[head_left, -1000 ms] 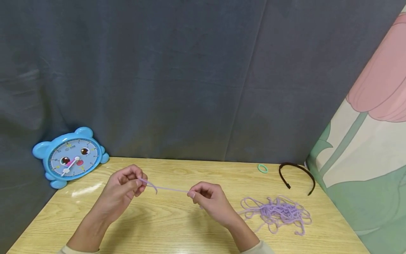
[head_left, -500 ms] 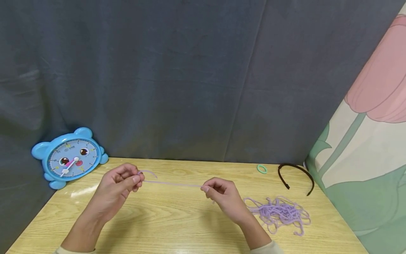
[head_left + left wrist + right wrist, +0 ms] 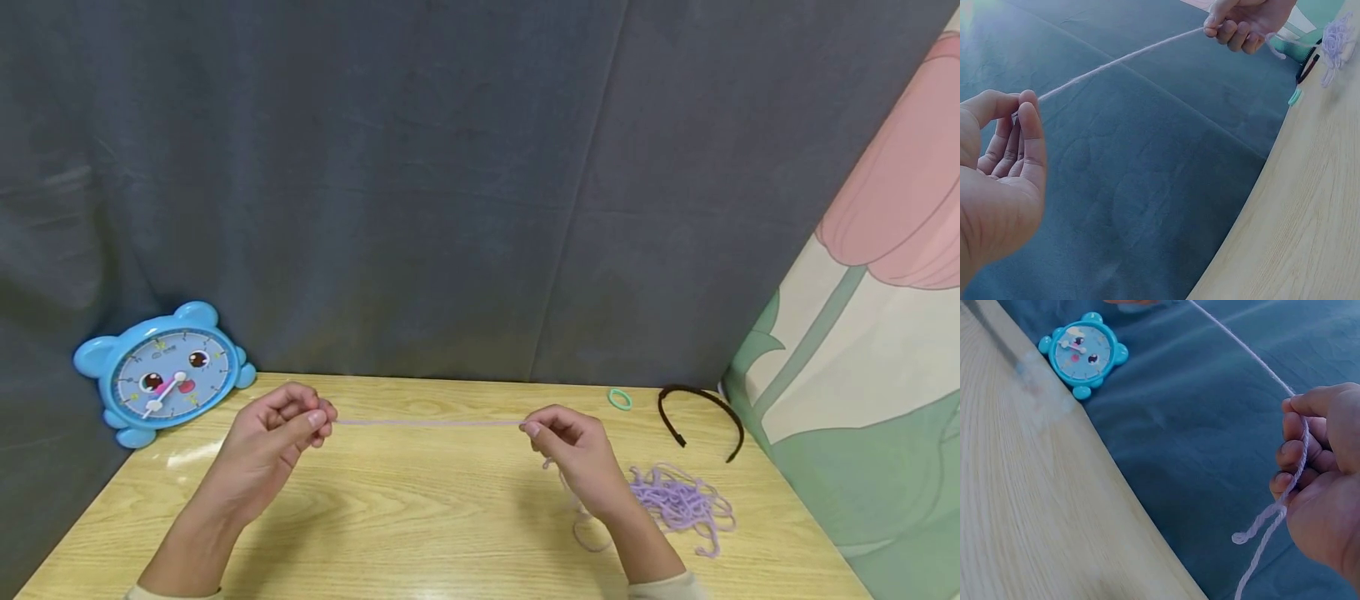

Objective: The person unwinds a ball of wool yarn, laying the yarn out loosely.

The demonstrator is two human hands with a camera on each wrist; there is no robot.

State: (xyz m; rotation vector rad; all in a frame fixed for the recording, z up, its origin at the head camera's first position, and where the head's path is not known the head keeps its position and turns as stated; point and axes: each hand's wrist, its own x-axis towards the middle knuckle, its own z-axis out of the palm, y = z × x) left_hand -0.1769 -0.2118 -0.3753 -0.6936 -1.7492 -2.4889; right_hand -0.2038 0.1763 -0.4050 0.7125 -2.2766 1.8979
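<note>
A strand of purple yarn (image 3: 427, 422) runs taut and nearly level between my two hands, above the table. My left hand (image 3: 266, 446) pinches one part of it between thumb and index finger. Further right, my right hand (image 3: 573, 454) pinches the strand with thumb and fingertips. In the right wrist view the yarn (image 3: 1303, 450) passes down across the right palm, and a short looped piece and a longer tail hang below. Partly behind the right wrist lies a loose tangled heap of the same yarn (image 3: 678, 497) on the table.
A blue bear-shaped clock (image 3: 176, 375) leans at the table's back left. At the back right lie a small green ring (image 3: 619, 399) and a dark headband (image 3: 705, 392). A dark curtain (image 3: 420, 183) hangs behind the wooden table (image 3: 405, 533).
My right hand has moved right and slightly up, and the span of yarn between the hands has grown longer. The left hand has shifted slightly left.
</note>
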